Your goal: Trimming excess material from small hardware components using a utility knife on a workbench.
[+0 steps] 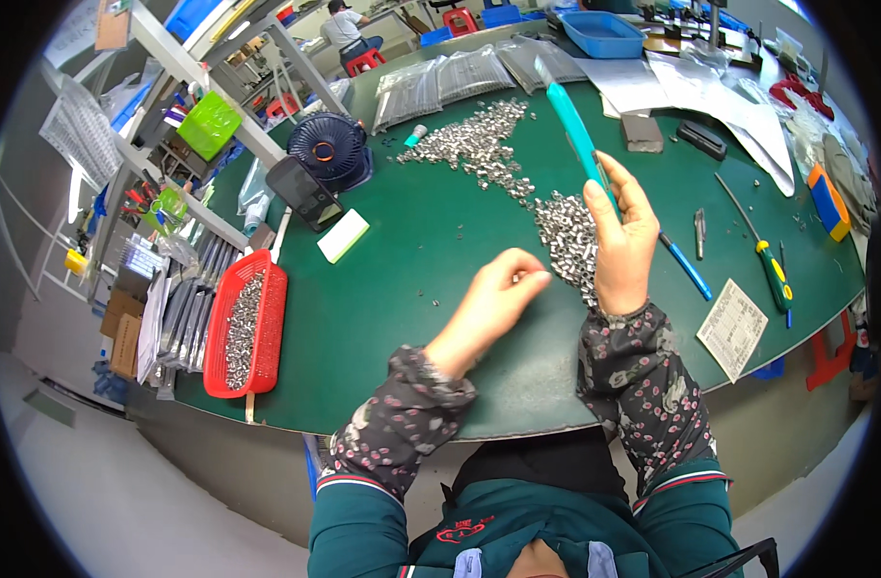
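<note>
at right of center in the frame, the right hand [625,226] grips a teal-handled tool [572,125], its long axis slanting up and leftward, silver tip toward the top edge, while the left hand [493,294], near center, curls its fingers, on what i cannot tell.

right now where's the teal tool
In the head view, the teal tool is right of centre, held in the right hand, with small metal parts just left of that hand.
</note>
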`<state>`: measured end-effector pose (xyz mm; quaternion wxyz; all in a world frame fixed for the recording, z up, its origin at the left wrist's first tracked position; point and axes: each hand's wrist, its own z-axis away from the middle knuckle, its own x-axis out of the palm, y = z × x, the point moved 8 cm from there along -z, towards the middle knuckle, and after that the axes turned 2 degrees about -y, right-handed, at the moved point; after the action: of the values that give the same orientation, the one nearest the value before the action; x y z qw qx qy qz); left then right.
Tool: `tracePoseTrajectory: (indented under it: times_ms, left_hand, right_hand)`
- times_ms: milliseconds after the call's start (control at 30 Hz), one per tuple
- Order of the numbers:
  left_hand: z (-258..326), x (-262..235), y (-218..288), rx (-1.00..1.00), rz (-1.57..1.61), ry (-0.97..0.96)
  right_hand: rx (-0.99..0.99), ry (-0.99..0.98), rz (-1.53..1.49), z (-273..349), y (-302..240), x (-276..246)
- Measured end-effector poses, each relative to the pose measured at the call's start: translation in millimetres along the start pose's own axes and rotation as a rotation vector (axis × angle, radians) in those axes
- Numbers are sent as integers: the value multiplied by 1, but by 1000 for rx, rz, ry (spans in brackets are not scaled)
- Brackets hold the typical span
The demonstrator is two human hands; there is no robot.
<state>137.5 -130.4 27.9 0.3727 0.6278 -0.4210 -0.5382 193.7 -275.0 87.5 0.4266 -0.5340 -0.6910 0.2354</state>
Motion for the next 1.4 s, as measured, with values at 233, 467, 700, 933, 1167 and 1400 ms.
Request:
tracePoseTrajectory:
  times_ms: [233,467,700,933,1167,1400]
  left_hand:
    - [47,-106,-46,-196,883,225]
    - [57,-128,-81,-122,1031,270]
    - [57,-135,-82,-122,961,266]
    - [59,-131,-77,-152,833,276]
    - [62,-131,-78,-200,763,311]
    - [62,-131,-84,-235,728,313]
  right_hand:
    - [-11,-427,236,33,4,45]
    - [64,-820,421,66,22,73]
    - [132,-929,432,78,35,82]
    - [222,-944,361,84,46,80]
    - [30,-943,625,80,29,82]
    - [-143,-892,697,81,19,83]
